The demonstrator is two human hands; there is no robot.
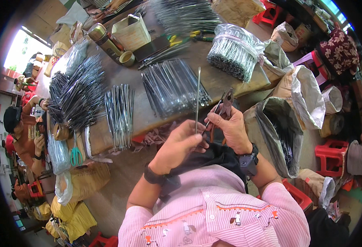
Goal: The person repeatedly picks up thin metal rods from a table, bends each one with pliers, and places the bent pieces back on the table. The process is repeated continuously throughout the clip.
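My left hand (181,142) is closed, pinching a long thin metal rod (198,96) that stands nearly upright above the fingers. Beside it, my right hand (232,125) is wrapped round a pair of pliers (227,106) with dark jaws pointing up and orange handles. A second thin dark strip shows by the right thumb; whether the fingers hold it is hard to tell. Both hands are in front of my body, close together, just off the table's near edge. Nearest on the table lies a flat row of similar metal rods (172,88).
A smaller rod row (120,113) and a dark rod heap (78,92) cover the table's left. A plastic-wrapped rod bundle (234,51) stands at the right corner. An open sack (277,136) and a red stool (331,156) are on my right. A co-worker (30,127) is at left.
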